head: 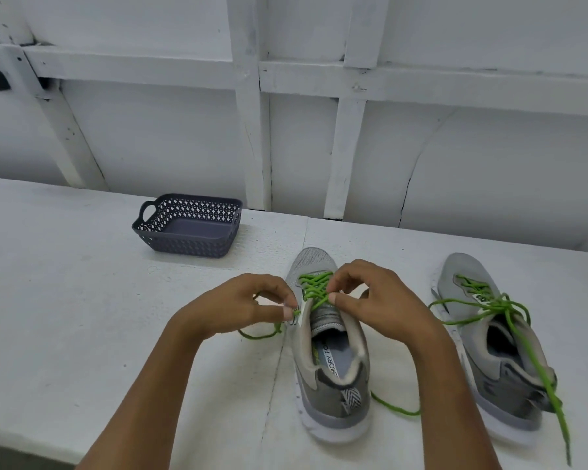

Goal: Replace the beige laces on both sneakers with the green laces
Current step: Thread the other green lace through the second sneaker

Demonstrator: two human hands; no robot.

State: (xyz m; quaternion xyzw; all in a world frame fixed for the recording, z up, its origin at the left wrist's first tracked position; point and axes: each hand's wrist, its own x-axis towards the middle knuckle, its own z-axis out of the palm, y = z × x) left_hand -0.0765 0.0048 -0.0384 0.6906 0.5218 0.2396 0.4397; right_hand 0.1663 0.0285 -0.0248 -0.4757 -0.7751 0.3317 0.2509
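Note:
Two grey sneakers stand on the white table, toes pointing away from me. The left sneaker (333, 368) carries a green lace (314, 286) crossed through its eyelets. My left hand (248, 307) pinches this lace at the shoe's left eyelet edge, and a loop of it trails on the table to the left. My right hand (374, 300) pinches the lace at the upper right eyelets; its other end lies behind the heel. The right sneaker (499, 361) has a green lace (496, 307) threaded through it, with long loose ends hanging over its side.
A dark grey plastic basket (189, 225) with a latticed wall sits at the back left of the table (65, 300), nothing visible inside. A white panelled wall rises behind the table. The table's front edge runs along the bottom left.

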